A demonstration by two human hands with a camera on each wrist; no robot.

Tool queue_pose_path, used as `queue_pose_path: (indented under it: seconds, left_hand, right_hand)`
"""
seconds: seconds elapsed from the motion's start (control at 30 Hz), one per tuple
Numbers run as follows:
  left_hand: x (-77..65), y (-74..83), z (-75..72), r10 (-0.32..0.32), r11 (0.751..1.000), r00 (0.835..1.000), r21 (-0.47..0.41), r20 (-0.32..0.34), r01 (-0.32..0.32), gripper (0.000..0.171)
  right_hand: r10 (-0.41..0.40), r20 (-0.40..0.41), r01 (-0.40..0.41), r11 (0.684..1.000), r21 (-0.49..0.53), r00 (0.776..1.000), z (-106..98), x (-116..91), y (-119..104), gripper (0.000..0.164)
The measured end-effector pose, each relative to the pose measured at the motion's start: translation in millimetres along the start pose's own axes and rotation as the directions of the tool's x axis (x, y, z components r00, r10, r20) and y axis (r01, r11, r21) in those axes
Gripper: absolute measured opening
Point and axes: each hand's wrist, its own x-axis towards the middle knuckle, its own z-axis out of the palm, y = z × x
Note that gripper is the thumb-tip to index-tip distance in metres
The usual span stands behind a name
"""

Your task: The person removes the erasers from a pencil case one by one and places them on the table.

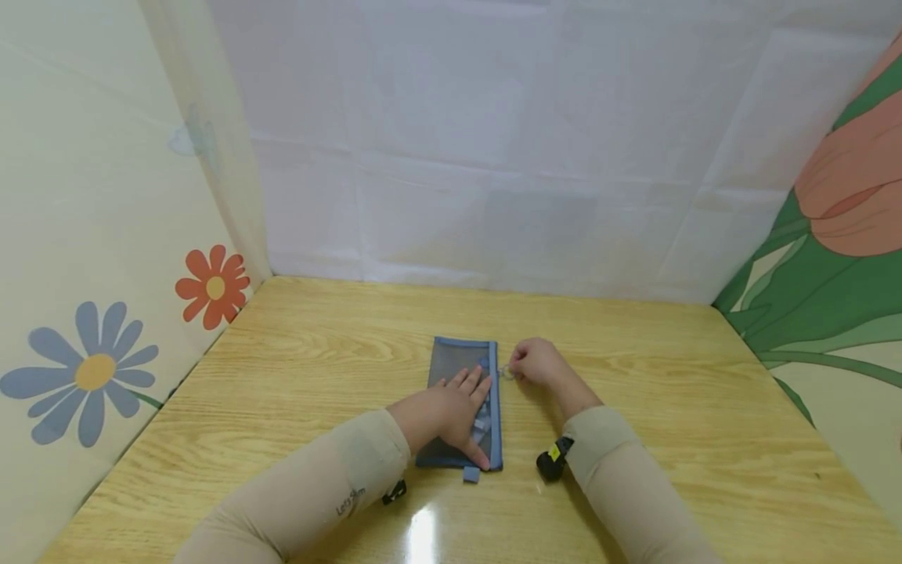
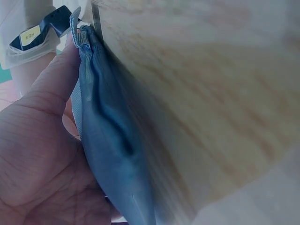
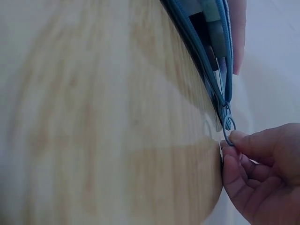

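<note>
A blue zip pouch (image 1: 447,357) with a see-through mesh face lies flat on the table, its zip edge to the right. My left hand (image 1: 458,409) rests on it with spread fingers, and presses it down. Small pale and dark items (image 3: 215,40) show inside, only partly visible. With thumb and forefinger, my right hand (image 1: 541,363) pinches the ring-shaped zip pull (image 3: 226,133) near the far end of the zip. In the right wrist view the zip (image 3: 228,56) gapes apart above the slider. The left wrist view shows the pouch's side (image 2: 110,126) beside the left palm.
The wooden table (image 1: 317,376) extends around the pouch. A blue fabric tab (image 1: 471,475) sticks out at its near edge. A white sheet (image 1: 479,157) hangs behind the table, with flower-patterned panels (image 1: 92,235) at the sides. Each wrist carries a small black camera (image 1: 553,460).
</note>
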Motion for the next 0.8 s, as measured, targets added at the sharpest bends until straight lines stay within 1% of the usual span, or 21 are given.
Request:
queue_pose_path:
  seconds: [0.23, 0.43, 0.8]
  left_hand:
    - [1.5, -1.4, 1.6, 0.001, 1.0, 1.0, 0.01, 0.004, -0.002, 0.127]
    - [1.2, -1.4, 0.5, 0.006, 1.0, 1.0, 0.0, 0.008, -0.006, 0.127]
    - [3.1, -2.1, 1.9, 0.028, 1.0, 1.0, -0.007, 0.011, -0.028, 0.127]
  right_hand:
    - [0.006, -0.036, -0.007, 1.0, -0.011, 0.999, -1, 4, 0, 0.008]
    - [0.024, -0.063, -0.024, 1.0, -0.007, 0.998, -2, 9, 1, 0.008]
    - [0.03, -0.084, -0.027, 0.999, 0.037, 0.996, -3, 18, 7, 0.007]
